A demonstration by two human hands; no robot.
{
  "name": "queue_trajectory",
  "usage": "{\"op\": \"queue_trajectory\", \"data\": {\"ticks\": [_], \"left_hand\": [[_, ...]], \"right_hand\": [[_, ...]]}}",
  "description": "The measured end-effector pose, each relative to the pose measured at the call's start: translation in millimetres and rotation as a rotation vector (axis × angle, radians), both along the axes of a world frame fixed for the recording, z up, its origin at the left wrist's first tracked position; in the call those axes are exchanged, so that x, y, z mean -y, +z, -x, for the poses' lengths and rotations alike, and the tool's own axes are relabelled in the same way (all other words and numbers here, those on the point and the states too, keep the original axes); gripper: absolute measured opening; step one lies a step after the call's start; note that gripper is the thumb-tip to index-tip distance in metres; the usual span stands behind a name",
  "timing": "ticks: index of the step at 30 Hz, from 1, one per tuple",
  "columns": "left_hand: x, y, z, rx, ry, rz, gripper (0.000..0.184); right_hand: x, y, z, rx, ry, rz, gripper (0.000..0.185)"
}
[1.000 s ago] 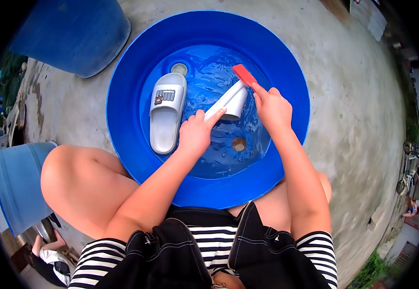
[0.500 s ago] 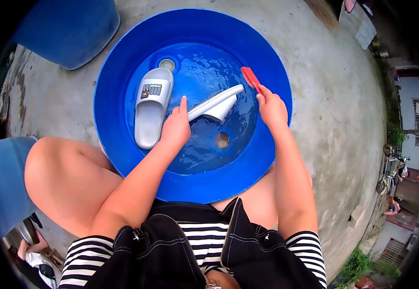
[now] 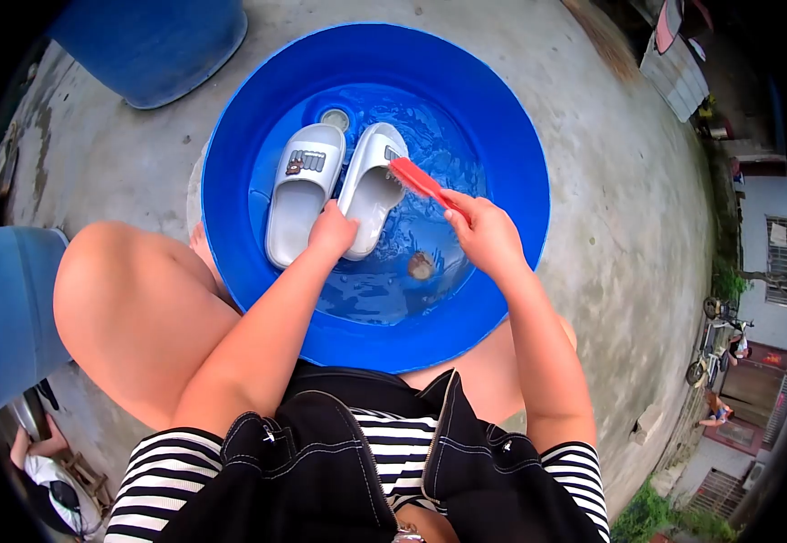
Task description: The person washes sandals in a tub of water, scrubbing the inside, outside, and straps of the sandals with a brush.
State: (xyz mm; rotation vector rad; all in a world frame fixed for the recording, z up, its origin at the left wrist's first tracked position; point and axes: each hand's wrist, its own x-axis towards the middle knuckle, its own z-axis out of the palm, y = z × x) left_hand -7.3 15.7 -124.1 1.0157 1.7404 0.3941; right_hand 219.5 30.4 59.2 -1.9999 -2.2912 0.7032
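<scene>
My left hand grips the heel end of a white and grey slipper, tilted with its footbed facing up. The red brush is held by its handle in my right hand, and its bristles are at the slipper's strap. Close on the left, a matching slipper with a small bear figure on its strap lies sole down. Both are inside a round blue tub with shallow water in the bottom.
A large blue container stands at the upper left, a lighter blue one at the left edge. Another person sits at the lower left. Bicycles and a further person are far right, beyond the concrete ground.
The slipper in my left hand has turned from its side to footbed up and come beside the other one. My right hand has brought the brush left onto its strap.
</scene>
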Motion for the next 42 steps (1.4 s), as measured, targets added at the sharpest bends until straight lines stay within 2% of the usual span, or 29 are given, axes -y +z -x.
{"op": "queue_trajectory", "data": {"ticks": [1,3,4,6,8,10,11,12,14,16,18,19,20,22,23,24,26,29,31,32,34,35,38,40,41,42], "left_hand": [[3,13,-5,-0.005,0.004,-0.002,0.062],[12,35,-19,-0.372,-0.031,-0.171,0.074],[16,36,-21,-0.381,-0.027,-0.173,0.074],[22,44,-26,-0.626,-0.141,-0.645,0.082],[17,56,-23,-0.686,-0.233,-0.735,0.08],[-2,55,-27,-0.172,-0.131,-0.437,0.073],[-15,51,-26,0.201,0.028,-0.213,0.074],[-26,48,-28,0.193,0.019,-0.216,0.074],[-47,42,-38,0.611,0.372,0.12,0.087],[-74,5,-49,0.664,0.347,0.093,0.085],[-92,-2,-66,0.899,0.693,0.116,0.077],[-97,-2,-72,0.909,0.717,0.065,0.06],[-102,-4,-76,0.914,0.705,0.067,0.06],[-110,-2,-75,0.985,0.762,-0.019,0.049],[-111,-3,-73,1.049,0.831,0.043,0.041],[-107,11,-67,1.044,0.831,0.037,0.041],[-98,35,-59,1.236,0.893,0.164,0.035],[-80,71,-55,1.227,0.772,0.117,0.035],[-67,97,-55,1.232,0.61,0.069,0.041],[-60,108,-57,1.192,0.531,0.045,0.048],[-52,122,-63,1.069,0.39,-0.128,0.053],[-49,124,-62,1.072,0.383,-0.137,0.053],[-49,131,-47,1.011,0.232,-0.212,0.055],[-51,143,-28,0.652,0.013,-0.012,0.055],[-54,141,-17,0.523,-0.035,0.008,0.056],[-52,148,-10,0.522,-0.034,0.002,0.056]], "right_hand": [[1,-4,-4,-0.005,0.004,-0.002,0.036],[-4,-26,-16,-0.033,-0.136,-0.18,0.039],[-7,-42,-25,-0.043,-0.132,-0.182,0.039],[-11,-59,-37,-0.06,-0.25,-0.178,0.043],[-15,-60,-38,-0.018,-0.258,-0.125,0.044],[-18,-46,-25,0.098,-0.195,-0.107,0.045],[-20,-50,-23,0.111,-0.187,-0.143,0.039],[-23,-53,-21,0.102,-0.195,-0.144,0.039],[-25,-56,-23,0.206,-0.15,0.016,0.034],[-28,-69,-19,0.321,-0.094,0.194,0.031],[-23,-86,-13,0.38,-0.039,0.282,0.038],[-20,-91,-10,0.386,-0.048,0.327,0.042],[-18,-95,-8,0.388,-0.056,0.37,0.046],[-22,-85,-8,0.402,-0.076,0.364,0.047],[-30,-77,-14,0.332,-0.171,0.348,0.047],[-36,-64,-18,0.262,-0.262,0.327,0.047],[-45,-52,-30,0.194,-0.317,0.139,0.045],[-59,-47,-39,0.063,-0.368,-0.027,0.048],[-64,-42,-38,-0.543,-0.436,-0.061,0.059],[-64,-41,-34,-0.548,-0.43,-0.069,0.059],[-58,-34,-22,-0.894,-0.399,-0.129,0.061],[-54,-28,-21,-0.917,-0.41,-0.129,0.054],[-53,-34,-26,-0.905,-0.444,-0.134,0.047],[-48,-30,-26,-0.922,-0.445,-0.161,0.044],[-45,-28,-27,-0.934,-0.451,-0.181,0.04],[-43,-25,-30,-0.936,-0.446,-0.184,0.04]]}}
